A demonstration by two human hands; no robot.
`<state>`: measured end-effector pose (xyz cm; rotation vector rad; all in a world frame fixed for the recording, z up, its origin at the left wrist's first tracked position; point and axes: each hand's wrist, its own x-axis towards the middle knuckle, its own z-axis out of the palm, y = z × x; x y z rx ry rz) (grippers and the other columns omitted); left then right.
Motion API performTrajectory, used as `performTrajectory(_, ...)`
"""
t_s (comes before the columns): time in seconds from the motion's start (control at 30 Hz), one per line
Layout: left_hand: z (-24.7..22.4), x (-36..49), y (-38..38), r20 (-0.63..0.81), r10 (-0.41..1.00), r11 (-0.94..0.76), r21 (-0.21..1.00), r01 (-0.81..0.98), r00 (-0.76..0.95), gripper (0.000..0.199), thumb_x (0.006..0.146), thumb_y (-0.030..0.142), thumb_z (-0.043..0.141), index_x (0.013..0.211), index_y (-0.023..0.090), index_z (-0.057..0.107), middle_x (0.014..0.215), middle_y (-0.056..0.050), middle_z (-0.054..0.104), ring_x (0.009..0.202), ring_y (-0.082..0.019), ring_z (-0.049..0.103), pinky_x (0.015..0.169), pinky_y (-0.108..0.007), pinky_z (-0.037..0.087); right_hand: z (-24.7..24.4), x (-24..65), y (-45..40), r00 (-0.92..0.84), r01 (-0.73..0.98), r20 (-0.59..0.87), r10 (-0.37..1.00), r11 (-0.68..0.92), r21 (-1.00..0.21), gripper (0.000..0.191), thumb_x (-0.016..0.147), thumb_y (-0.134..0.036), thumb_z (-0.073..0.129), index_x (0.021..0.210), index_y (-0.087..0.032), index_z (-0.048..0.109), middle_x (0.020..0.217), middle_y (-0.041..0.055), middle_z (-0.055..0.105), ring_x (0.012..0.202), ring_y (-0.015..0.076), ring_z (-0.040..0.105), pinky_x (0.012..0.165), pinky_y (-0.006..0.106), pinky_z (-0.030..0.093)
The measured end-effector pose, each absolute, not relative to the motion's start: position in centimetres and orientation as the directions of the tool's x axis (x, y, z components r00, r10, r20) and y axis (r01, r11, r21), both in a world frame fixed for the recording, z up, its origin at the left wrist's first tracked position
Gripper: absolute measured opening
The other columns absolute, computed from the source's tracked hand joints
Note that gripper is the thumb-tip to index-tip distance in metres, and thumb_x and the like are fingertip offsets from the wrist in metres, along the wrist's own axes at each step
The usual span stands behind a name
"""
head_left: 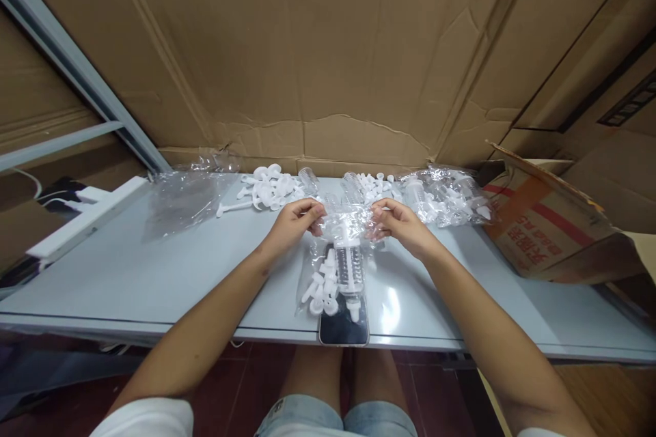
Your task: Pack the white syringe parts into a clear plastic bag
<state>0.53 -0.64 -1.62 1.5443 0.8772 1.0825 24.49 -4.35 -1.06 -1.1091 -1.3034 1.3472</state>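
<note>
My left hand (301, 217) and my right hand (395, 224) pinch the two sides of the top of a clear plastic bag (344, 224). Inside the bag lies a clear ribbed syringe-like tube (350, 272) with a white plunger and a white tip. Several small white nozzles (322, 287) sit beside it, to the left in the same bag. The bag's lower part rests over a dark phone (344, 328) at the table's front edge. Just beyond my hands are loose white plastic parts (378, 186) and clear ribbed tubes (308, 179).
White plungers (269, 188) are heaped at the back left, near an empty clear bag (187, 198). Filled clear bags (445, 198) lie at the back right beside an open cardboard box (548, 218). A white power strip (87, 218) lies at the left; cardboard (307, 48) stands behind the table.
</note>
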Motion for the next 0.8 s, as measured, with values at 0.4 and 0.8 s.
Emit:
performTrajectory(0.4, -1.0, 0.6, -0.4, 0.054, 0.996, -0.020, 0.918, -0.396, 0.075, 0.033, 0.071, 0.044, 0.070, 0.076, 0.017, 0.052, 0.072, 0.003, 0.059, 0.056, -0.009, 0.062, 0.058, -0.023, 0.054, -2.4, 21.4, -6.4, -0.437, 0.086, -0.064, 0.897, -0.029, -0.996, 0.049, 0.069, -0.036, 0.075, 0.111, -0.022, 0.055, 0.087, 0.0004, 0.062, 0.081, 0.0140, 0.062, 0.077, 0.031, 0.051)
performTrajectory(0.8, -0.4, -0.3, -0.6, 0.130, 0.963, -0.074, 0.970, -0.234, 0.235, 0.033, 0.078, 0.044, 0.064, 0.098, 0.020, 0.054, 0.110, -0.007, 0.058, 0.086, -0.018, 0.066, 0.066, -0.029, 0.056, 1.0, 28.3, -4.2, 0.165, 0.192, 0.235, 0.958, 0.202, -0.960, 0.043, 0.073, -0.044, 0.067, 0.107, -0.018, 0.065, 0.066, -0.0015, 0.058, 0.052, 0.0106, 0.049, 0.049, 0.025, 0.038)
